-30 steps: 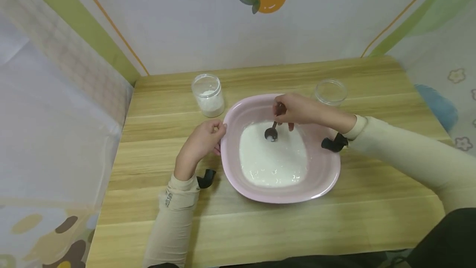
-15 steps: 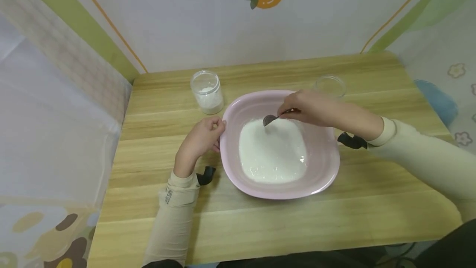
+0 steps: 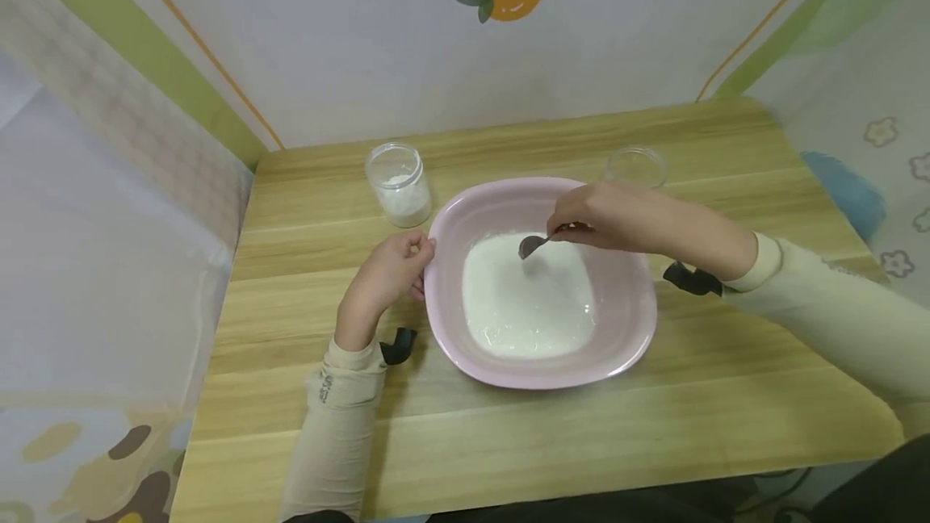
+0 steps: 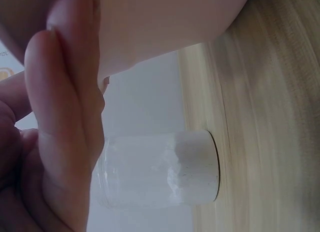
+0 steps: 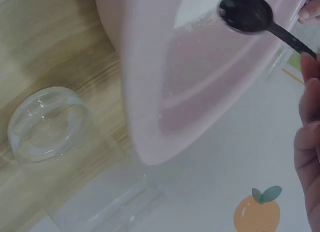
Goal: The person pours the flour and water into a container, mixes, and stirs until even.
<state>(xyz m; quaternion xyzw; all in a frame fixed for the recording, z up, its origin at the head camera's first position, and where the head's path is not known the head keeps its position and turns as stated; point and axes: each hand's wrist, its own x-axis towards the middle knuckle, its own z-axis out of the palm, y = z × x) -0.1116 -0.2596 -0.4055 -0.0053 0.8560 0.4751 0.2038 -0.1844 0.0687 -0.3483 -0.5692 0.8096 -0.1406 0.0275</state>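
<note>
A pink basin (image 3: 632, 321) holds white liquid (image 3: 526, 305). My left hand (image 3: 385, 277) pinches its left rim between thumb and fingers. Over the liquid, my right hand (image 3: 603, 216) pinches the handle of a small dark measuring spoon (image 3: 533, 246). The spoon's bowl is tilted, and its inside looks dark in the right wrist view, where the spoon (image 5: 246, 12) hangs above the basin. A clear jar (image 3: 401, 192) partly filled with white powder stands behind my left hand. The same jar (image 4: 160, 169) appears sideways in the left wrist view.
A clear, colourless jar (image 3: 635, 168) stands behind my right forearm, partly hidden by it; the right wrist view shows this jar (image 5: 55, 132) beside the basin. Everything stands on a wooden table (image 3: 465, 450), with a white curtain (image 3: 363, 47) behind it.
The spoon, level with white powder in it a second ago, has been tipped over. My right hand has shifted right and turned. My left hand stays on the rim.
</note>
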